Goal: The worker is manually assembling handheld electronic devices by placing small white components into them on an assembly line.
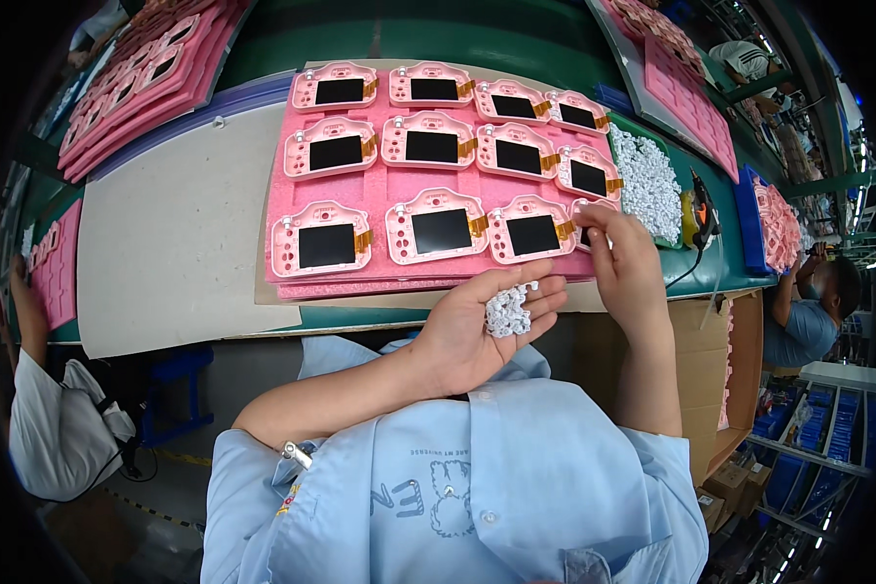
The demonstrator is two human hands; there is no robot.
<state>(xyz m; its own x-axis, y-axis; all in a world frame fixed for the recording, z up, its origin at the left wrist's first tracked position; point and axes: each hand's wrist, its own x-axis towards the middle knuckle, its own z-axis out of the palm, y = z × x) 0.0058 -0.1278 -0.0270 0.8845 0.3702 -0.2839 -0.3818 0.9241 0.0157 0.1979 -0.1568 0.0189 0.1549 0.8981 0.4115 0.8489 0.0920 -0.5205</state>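
My left hand [448, 336] is palm up with its fingers slightly curled, holding a small heap of tiny white plastic parts [508, 313]. My right hand [631, 273] reaches over the front-right pink casing [584, 208] and partly covers it. Its thumb and fingertips are drawn together there; anything between them is too small to make out. Rows of similar pink game-console-shaped casings [399, 238] lie on a pink foam tray [377, 275]. Each shows a dark screen and, where visible, an orange ribbon cable at its right side.
Right of the foam, a green tray [670, 240] holds many white parts, beside a yellow-and-black object [696, 216] with a cable. A blue bin [752, 229] of pink pieces stands farther right. Stacked pink foam trays [146, 83] are at far left. Other people sit at both sides.
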